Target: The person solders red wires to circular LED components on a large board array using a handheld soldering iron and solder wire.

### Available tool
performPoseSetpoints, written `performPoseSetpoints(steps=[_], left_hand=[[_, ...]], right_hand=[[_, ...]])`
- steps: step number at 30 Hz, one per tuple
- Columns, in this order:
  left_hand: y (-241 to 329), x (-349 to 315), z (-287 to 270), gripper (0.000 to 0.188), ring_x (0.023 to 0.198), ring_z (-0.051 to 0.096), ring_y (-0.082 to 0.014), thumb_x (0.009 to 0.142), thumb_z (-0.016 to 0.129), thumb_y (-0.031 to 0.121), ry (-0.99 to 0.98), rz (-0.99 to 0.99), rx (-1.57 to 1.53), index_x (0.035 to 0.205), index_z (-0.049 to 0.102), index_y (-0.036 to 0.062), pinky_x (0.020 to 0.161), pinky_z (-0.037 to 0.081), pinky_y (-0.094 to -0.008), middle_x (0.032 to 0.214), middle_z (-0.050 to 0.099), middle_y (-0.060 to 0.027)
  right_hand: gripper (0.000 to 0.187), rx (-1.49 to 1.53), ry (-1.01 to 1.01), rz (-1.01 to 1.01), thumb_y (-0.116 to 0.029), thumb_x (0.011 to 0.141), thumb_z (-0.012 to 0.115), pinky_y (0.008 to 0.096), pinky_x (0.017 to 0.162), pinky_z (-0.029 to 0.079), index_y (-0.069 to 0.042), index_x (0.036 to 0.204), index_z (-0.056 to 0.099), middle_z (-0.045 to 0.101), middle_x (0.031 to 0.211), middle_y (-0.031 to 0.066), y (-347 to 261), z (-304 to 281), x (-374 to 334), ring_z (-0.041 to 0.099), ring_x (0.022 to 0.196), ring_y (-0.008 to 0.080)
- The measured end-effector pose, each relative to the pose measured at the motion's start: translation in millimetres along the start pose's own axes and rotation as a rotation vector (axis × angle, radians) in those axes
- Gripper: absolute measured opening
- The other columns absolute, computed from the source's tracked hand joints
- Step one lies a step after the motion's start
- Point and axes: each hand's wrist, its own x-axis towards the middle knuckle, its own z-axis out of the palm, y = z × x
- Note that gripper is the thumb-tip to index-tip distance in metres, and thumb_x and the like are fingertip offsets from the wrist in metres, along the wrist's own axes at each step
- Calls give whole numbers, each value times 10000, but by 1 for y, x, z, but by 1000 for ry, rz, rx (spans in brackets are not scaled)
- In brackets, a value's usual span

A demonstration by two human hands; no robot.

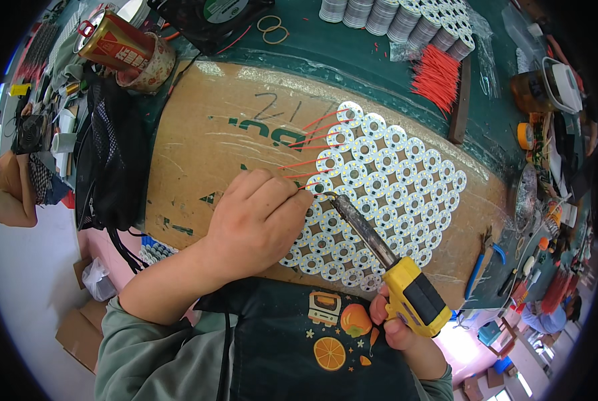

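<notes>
Head view: the soldering iron (379,250) tip touches a round white light board (321,188) at the left edge of the boards, mid-table. The right hand (396,327) is closed around its yellow handle. The left hand (259,217) pinches a red wire (297,176) there. Best to keep both steady. Six red wires stick out; the boards are too many to count on the cardboard sheet (232,140).

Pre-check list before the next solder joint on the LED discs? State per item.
1. Soldering iron gripped by right hand: ok.
2. Iron tip at the left-edge disc: ok.
3. Left hand pinching a red wire at that disc: ok.
4. Wire end seated on the pad: cannot tell.
5. Discs lying flat on the cardboard: ok.
6. Spare red wires within reach: ok.
</notes>
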Motion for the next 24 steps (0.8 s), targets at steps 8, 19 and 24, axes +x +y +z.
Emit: performPoseSetpoints(steps=[8, 19, 24], left_hand=[[0, 0, -3, 305, 769, 603, -233, 646, 736, -18, -36, 5, 7, 943, 697, 34, 681, 481, -346, 857, 605, -58], [2, 2, -5, 318, 772, 592, -231, 650, 719, -22, -79, 14, 19, 961, 688, 35, 679, 482, -347, 866, 587, -53], [2, 3, -5, 321, 777, 595, -234, 652, 725, -24, -86, 5, 16, 965, 688, 39, 683, 486, -350, 868, 589, -53]], right_hand=[[204, 23, 4, 23, -218, 829, 728, 314, 572, 457, -52, 845, 611, 599, 738, 60, -1, 0, 2, 600, 638, 196], [440, 51, -35, 47, -299, 831, 751, 295, 600, 438, -40, 1114, 536, 537, 772, 33, 9, -4, -4, 541, 679, 162], [752, 179, -65, 41, -402, 826, 777, 286, 616, 423, -41, 1393, 440, 488, 807, 15, 5, -2, -4, 494, 722, 145]])
